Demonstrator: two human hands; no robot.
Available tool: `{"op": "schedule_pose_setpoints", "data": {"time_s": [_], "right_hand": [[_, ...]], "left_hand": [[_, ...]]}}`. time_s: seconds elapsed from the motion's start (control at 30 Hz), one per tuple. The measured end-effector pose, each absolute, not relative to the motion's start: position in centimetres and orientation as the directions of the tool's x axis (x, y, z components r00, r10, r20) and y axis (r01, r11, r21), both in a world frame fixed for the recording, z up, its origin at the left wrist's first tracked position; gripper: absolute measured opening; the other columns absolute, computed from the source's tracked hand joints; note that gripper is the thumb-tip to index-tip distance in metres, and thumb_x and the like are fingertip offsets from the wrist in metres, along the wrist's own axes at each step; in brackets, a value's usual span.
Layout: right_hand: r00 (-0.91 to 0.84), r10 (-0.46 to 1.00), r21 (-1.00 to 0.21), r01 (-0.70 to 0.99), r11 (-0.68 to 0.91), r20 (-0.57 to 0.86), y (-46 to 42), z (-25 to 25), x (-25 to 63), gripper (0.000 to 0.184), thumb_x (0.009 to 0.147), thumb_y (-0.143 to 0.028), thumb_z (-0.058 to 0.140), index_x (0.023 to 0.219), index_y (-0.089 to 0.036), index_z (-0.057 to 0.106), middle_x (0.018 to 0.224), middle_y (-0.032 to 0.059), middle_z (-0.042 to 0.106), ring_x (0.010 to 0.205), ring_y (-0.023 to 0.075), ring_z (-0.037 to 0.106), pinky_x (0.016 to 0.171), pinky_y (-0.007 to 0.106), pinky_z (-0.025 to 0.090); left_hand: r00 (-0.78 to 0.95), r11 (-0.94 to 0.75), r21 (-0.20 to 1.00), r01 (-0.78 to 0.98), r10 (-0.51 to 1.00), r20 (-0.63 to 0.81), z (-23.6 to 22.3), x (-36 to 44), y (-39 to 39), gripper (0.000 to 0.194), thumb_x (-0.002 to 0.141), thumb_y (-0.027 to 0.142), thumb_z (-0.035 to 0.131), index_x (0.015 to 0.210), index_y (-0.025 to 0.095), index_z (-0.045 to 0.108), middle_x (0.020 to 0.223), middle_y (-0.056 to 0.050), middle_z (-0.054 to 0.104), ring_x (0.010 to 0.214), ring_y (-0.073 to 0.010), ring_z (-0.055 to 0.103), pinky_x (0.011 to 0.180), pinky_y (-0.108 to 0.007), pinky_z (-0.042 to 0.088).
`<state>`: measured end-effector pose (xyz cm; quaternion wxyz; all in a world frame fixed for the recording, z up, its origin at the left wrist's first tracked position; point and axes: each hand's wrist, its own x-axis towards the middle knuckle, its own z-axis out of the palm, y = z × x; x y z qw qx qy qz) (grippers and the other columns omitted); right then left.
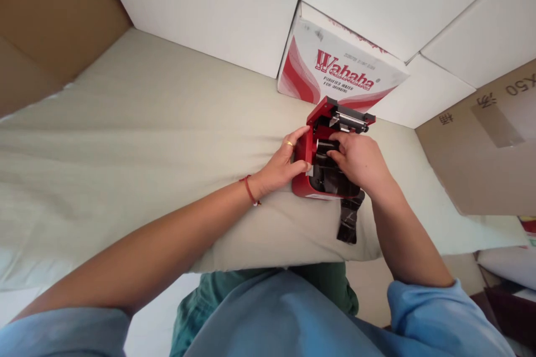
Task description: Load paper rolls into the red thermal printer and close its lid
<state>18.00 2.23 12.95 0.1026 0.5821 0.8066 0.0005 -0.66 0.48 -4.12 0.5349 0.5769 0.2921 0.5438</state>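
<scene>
Two hands show, one left hand [280,166] and one right hand [363,160], with two forearms [167,242]. There is one ring [289,143] and one bracelet [250,191]. I count one red machine [302,185] with one lid [321,111], one black roll [326,146] and one black strip [349,222]. Boxes: one printed box [343,75], at least four plain white boxes [209,5], two brown cartons [494,150]. There is one sheet [125,139], and two blue sleeves [67,332].
</scene>
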Motion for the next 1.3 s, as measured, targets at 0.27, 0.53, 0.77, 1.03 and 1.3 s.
{"op": "schedule_pose_setpoints", "data": {"time_s": [0.27,0.53,0.77,1.03,1.3], "right_hand": [[-0.277,0.937,0.193,0.929,0.317,-0.211,3.3,13.3,17.0,0.042,0.108,-0.025,0.062,0.146,-0.020,0.080,0.117,0.0149,0.091,0.107,0.0347,0.084,0.080,0.040,0.050],[-0.255,0.924,0.259,0.908,0.330,-0.284,3.7,12.0,16.2,0.037,0.109,-0.028,0.062,0.141,-0.022,0.080,0.133,0.0172,0.088,0.119,0.0387,0.084,0.081,0.041,0.053],[-0.295,0.926,0.054,0.947,0.316,-0.236,3.6,12.1,17.2,0.044,0.107,-0.028,0.069,0.151,-0.022,0.074,0.126,0.0141,0.090,0.110,0.0351,0.084,0.085,0.041,0.056],[-0.462,0.782,-0.389,0.687,0.614,0.419,-3.7,9.4,24.1,0.019,0.114,-0.030,0.070,0.125,-0.027,0.085,0.124,0.0083,0.091,0.110,0.0267,0.084,0.101,0.044,0.066],[-0.569,0.650,-0.251,0.624,0.740,0.503,-7.6,5.4,26.2,0.052,0.112,-0.021,0.073,0.164,-0.030,0.070,0.158,0.0124,0.081,0.154,0.0329,0.071,0.130,0.060,0.056]], "left_hand": [[0.237,-0.237,0.940,-0.246,0.926,0.295,-3.8,-0.5,0.4,0.098,0.088,0.034,0.079,0.179,0.032,0.042,0.190,-0.013,0.040,0.182,-0.0450,0.030,0.149,-0.073,0.031],[0.243,-0.243,0.940,-0.238,0.922,0.300,-3.9,-0.5,0.4,0.097,0.090,0.035,0.079,0.179,0.033,0.041,0.191,-0.013,0.040,0.180,-0.0450,0.034,0.150,-0.072,0.030],[0.188,-0.334,0.932,-0.140,0.915,0.357,-3.7,-0.5,-0.4,0.083,0.100,0.039,0.073,0.177,0.034,0.042,0.189,-0.013,0.037,0.181,-0.0409,0.032,0.151,-0.066,0.029],[-0.007,-0.574,0.767,0.288,0.799,0.601,-2.9,-0.6,-2.1,0.064,0.110,0.044,0.065,0.169,0.027,0.046,0.177,-0.021,0.048,0.169,-0.0369,0.048,0.139,-0.066,0.048],[0.127,-0.813,0.321,0.486,0.429,0.895,-1.5,0.5,-5.1,0.058,0.102,0.029,0.067,0.160,0.028,0.061,0.143,-0.011,0.080,0.152,-0.0326,0.068,0.137,-0.059,0.050]]}}
